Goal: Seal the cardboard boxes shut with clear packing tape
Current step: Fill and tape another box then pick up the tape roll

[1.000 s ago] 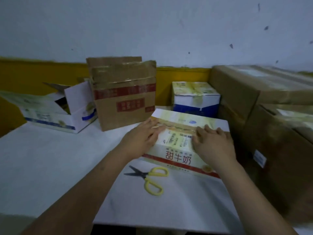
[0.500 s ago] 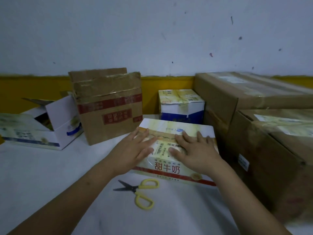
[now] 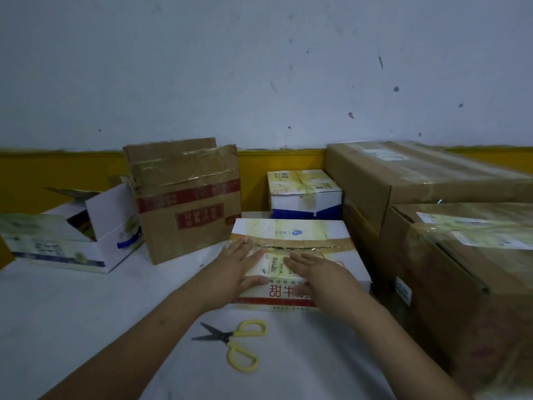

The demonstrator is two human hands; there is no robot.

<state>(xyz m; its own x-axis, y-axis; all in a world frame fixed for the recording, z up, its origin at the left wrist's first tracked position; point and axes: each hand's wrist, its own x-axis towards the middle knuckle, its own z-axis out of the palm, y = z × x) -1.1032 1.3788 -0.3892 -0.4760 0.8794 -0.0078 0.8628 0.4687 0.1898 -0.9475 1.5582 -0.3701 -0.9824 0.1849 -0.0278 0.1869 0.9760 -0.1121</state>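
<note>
Pale wall over a white desk, in dim light.

A pale bluish-white wall [image 3: 259, 67] fills the upper half of the head view, flecked with small dark marks and one reddish spot. Along its foot runs a mustard-yellow band [image 3: 57, 174], its upper edge uneven where the two paints meet. Below lies the white desk [image 3: 72, 307], its surface matt and faintly shadowed. The light is low and cool, with no lamp or window in view.

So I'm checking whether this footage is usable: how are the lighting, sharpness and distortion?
Head view: dim and bluish overall; wide-angle bending curves the yellow wall band; the brown boxes at the right edge are soft; glare streaks on the tape of the milk carton under the left hand and right hand.
</note>
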